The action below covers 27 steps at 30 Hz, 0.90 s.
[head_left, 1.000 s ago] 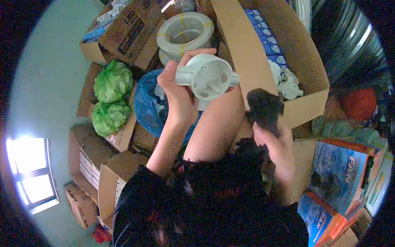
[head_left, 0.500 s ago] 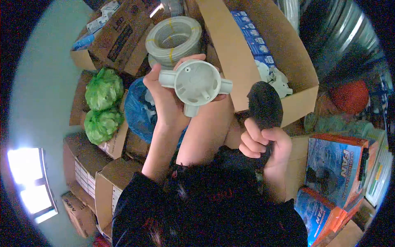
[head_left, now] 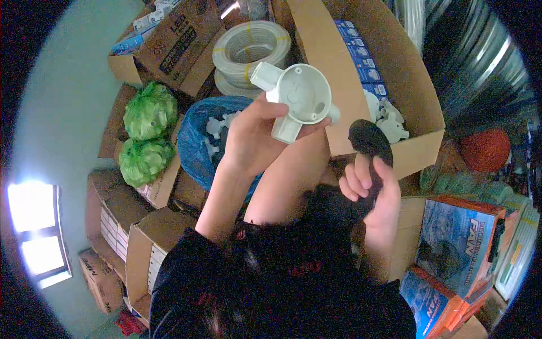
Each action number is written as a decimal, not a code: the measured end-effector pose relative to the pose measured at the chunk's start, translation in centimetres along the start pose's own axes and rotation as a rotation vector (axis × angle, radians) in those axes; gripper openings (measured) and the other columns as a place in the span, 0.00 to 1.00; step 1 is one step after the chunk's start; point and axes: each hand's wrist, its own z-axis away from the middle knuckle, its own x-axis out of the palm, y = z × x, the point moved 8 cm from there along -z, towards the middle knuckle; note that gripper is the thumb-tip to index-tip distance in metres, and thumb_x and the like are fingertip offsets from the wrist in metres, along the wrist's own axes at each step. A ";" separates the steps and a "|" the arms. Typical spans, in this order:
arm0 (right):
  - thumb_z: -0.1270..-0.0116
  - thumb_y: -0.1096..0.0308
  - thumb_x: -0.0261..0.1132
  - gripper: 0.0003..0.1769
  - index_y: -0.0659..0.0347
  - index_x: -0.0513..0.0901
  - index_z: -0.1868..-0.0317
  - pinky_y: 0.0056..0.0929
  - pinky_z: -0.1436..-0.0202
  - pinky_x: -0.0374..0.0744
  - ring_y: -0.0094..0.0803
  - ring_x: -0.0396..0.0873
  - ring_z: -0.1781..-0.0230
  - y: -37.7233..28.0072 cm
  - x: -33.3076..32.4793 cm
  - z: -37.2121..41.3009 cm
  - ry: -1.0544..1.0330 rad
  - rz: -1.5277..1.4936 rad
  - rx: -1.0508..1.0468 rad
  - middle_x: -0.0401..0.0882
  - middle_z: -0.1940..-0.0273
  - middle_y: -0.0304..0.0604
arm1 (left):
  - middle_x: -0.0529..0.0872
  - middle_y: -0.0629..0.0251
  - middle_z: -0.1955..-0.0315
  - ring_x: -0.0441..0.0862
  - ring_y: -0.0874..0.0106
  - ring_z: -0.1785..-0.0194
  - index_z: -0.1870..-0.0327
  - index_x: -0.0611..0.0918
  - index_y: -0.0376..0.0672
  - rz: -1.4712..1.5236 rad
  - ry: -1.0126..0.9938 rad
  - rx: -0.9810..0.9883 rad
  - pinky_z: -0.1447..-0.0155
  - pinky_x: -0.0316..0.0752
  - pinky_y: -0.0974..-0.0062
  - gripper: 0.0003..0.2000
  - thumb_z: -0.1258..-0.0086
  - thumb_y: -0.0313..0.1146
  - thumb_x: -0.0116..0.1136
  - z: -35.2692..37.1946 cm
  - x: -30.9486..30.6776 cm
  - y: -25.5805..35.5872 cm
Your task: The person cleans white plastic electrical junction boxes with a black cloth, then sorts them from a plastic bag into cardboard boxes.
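My left hand (head_left: 251,133) is closed around a white round conduit junction box (head_left: 305,95) with stub spouts. The box's open side faces me, and my thumb presses near one spout. In my right hand (head_left: 370,183) is a black rounded thing (head_left: 370,138) with a handle-like lower part; its exact kind I cannot make out. Left of my left forearm sits a blue plastic bag (head_left: 192,133) with similar white fittings (head_left: 214,127) in it. More white fittings (head_left: 390,125) lie in the open cardboard box (head_left: 415,150) beyond my right hand.
Coiled grey cable (head_left: 248,51) lies ahead. Green bags of fittings (head_left: 148,113) stand at left, above opened cartons (head_left: 144,243). Fan boxes (head_left: 460,243) are at lower right, near a red-orange round thing (head_left: 485,150). Plastic-wrapped goods (head_left: 468,51) fill the upper right.
The junction box has turned and tilted in my left hand, with its spouts pointing differently. It sits slightly higher and farther right. The black thing's head has tipped, and the view has shifted slightly.
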 end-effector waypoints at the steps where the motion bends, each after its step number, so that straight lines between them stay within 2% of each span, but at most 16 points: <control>1: 0.35 0.62 0.50 0.13 0.65 0.67 0.64 0.20 0.81 0.62 0.20 0.56 0.86 -0.2 -0.1 -0.2 0.013 0.036 -0.032 0.60 0.82 0.33 | 0.68 0.47 0.45 0.68 0.53 0.43 0.41 0.61 0.31 0.140 0.009 -0.055 0.41 0.65 0.55 0.30 0.41 0.43 0.48 -0.2 0.0 -0.7; 2: 0.36 0.61 0.50 0.13 0.65 0.67 0.64 0.20 0.81 0.62 0.20 0.57 0.86 -0.5 -0.2 -0.4 0.026 0.072 -0.065 0.61 0.82 0.34 | 0.65 0.44 0.42 0.66 0.52 0.40 0.40 0.59 0.31 0.280 0.018 -0.110 0.40 0.63 0.54 0.33 0.42 0.44 0.48 -0.2 0.0 -1.3; 3: 0.36 0.61 0.51 0.13 0.65 0.68 0.64 0.20 0.81 0.62 0.21 0.58 0.86 -0.8 -0.3 -0.5 0.040 0.108 -0.099 0.62 0.82 0.35 | 0.68 0.48 0.46 0.68 0.55 0.44 0.41 0.60 0.31 0.268 0.003 -0.096 0.42 0.66 0.58 0.30 0.41 0.42 0.49 -0.1 0.2 -1.2; 4: 0.37 0.64 0.51 0.12 0.66 0.71 0.62 0.27 0.75 0.69 0.28 0.67 0.81 -1.5 -0.2 -0.6 0.039 0.206 -0.119 0.69 0.78 0.41 | 0.71 0.52 0.50 0.71 0.59 0.47 0.42 0.62 0.31 0.254 -0.012 -0.081 0.44 0.68 0.61 0.28 0.40 0.40 0.50 0.2 0.4 -1.0; 6: 0.40 0.69 0.51 0.11 0.66 0.73 0.61 0.31 0.69 0.71 0.37 0.72 0.76 -3.7 0.9 -0.6 0.097 0.953 -0.331 0.73 0.74 0.46 | 0.75 0.57 0.54 0.74 0.64 0.51 0.44 0.64 0.31 0.222 -0.047 -0.086 0.48 0.70 0.67 0.27 0.40 0.39 0.52 0.5 0.5 -0.9; 8: 0.50 0.77 0.51 0.15 0.65 0.77 0.60 0.38 0.60 0.73 0.52 0.74 0.65 -5.2 3.6 -0.7 0.028 1.460 -0.542 0.75 0.64 0.52 | 0.75 0.58 0.54 0.74 0.66 0.52 0.44 0.64 0.31 0.185 -0.086 -0.127 0.49 0.70 0.70 0.28 0.41 0.40 0.53 1.0 0.2 -0.8; 9: 0.56 0.78 0.51 0.18 0.61 0.77 0.61 0.41 0.61 0.73 0.53 0.73 0.66 -5.5 4.8 -1.2 -0.052 1.660 -0.685 0.73 0.62 0.53 | 0.75 0.58 0.54 0.74 0.67 0.52 0.44 0.65 0.31 0.195 -0.074 -0.154 0.49 0.70 0.71 0.28 0.41 0.40 0.53 1.0 0.2 -0.9; 11: 0.55 0.75 0.55 0.12 0.56 0.78 0.68 0.41 0.66 0.73 0.47 0.74 0.68 -5.5 5.4 -1.4 -0.015 2.044 -0.679 0.72 0.64 0.50 | 0.75 0.59 0.55 0.74 0.69 0.53 0.44 0.66 0.31 0.212 -0.048 -0.205 0.50 0.68 0.73 0.28 0.42 0.41 0.54 1.1 0.3 -0.8; 12: 0.55 0.74 0.56 0.10 0.54 0.78 0.70 0.40 0.68 0.73 0.45 0.74 0.69 -5.5 5.7 -1.6 -0.007 2.121 -0.715 0.71 0.66 0.49 | 0.75 0.60 0.54 0.74 0.71 0.53 0.44 0.66 0.31 0.180 -0.061 -0.233 0.48 0.67 0.75 0.28 0.43 0.40 0.54 1.3 0.2 -0.8; 14: 0.56 0.71 0.58 0.06 0.51 0.78 0.75 0.38 0.73 0.73 0.41 0.74 0.71 -5.1 6.2 -2.0 0.010 2.274 -0.785 0.69 0.70 0.46 | 0.75 0.60 0.53 0.73 0.71 0.51 0.44 0.66 0.30 0.137 -0.060 -0.165 0.47 0.66 0.75 0.29 0.44 0.38 0.55 1.0 0.2 -0.6; 18: 0.55 0.69 0.59 0.04 0.48 0.78 0.77 0.34 0.79 0.72 0.37 0.72 0.78 -2.8 5.5 -1.8 0.018 2.258 -0.860 0.66 0.74 0.40 | 0.72 0.58 0.48 0.70 0.69 0.46 0.43 0.65 0.29 0.015 -0.090 -0.089 0.42 0.63 0.73 0.30 0.47 0.36 0.56 1.2 0.0 -0.5; 21: 0.56 0.69 0.60 0.05 0.48 0.78 0.76 0.34 0.79 0.72 0.37 0.73 0.79 -1.9 4.9 -1.4 0.065 2.193 -0.754 0.67 0.74 0.41 | 0.66 0.54 0.42 0.66 0.67 0.41 0.43 0.66 0.28 0.047 -0.078 -0.009 0.38 0.59 0.72 0.31 0.49 0.35 0.57 1.0 -0.1 -0.7; 22: 0.56 0.71 0.60 0.08 0.49 0.78 0.73 0.35 0.78 0.73 0.40 0.73 0.78 -1.6 4.9 -1.1 0.069 2.123 -0.710 0.69 0.72 0.44 | 0.61 0.51 0.38 0.63 0.65 0.38 0.43 0.66 0.27 0.028 -0.086 -0.005 0.36 0.56 0.71 0.32 0.51 0.35 0.58 1.1 -0.4 -0.8; 25: 0.56 0.74 0.60 0.10 0.53 0.77 0.69 0.38 0.76 0.75 0.43 0.75 0.77 -0.5 3.8 -0.8 0.039 1.893 -0.578 0.71 0.70 0.48 | 0.59 0.49 0.37 0.62 0.65 0.37 0.44 0.66 0.26 -0.052 -0.112 0.055 0.36 0.56 0.70 0.33 0.52 0.35 0.59 1.3 -0.5 -0.7; 26: 0.53 0.75 0.58 0.10 0.57 0.76 0.67 0.41 0.73 0.74 0.49 0.75 0.74 0.2 3.2 -0.8 0.033 1.779 -0.482 0.73 0.67 0.52 | 0.58 0.48 0.37 0.63 0.64 0.38 0.44 0.66 0.26 -0.054 -0.107 0.051 0.36 0.56 0.70 0.34 0.54 0.36 0.60 1.2 -0.5 -0.8; 27: 0.53 0.75 0.57 0.09 0.59 0.76 0.67 0.41 0.71 0.74 0.50 0.74 0.72 0.6 2.8 -0.8 0.023 1.669 -0.464 0.73 0.67 0.52 | 0.59 0.48 0.37 0.63 0.64 0.38 0.44 0.66 0.26 -0.069 -0.100 0.060 0.36 0.56 0.70 0.35 0.55 0.37 0.60 1.3 -0.6 -0.9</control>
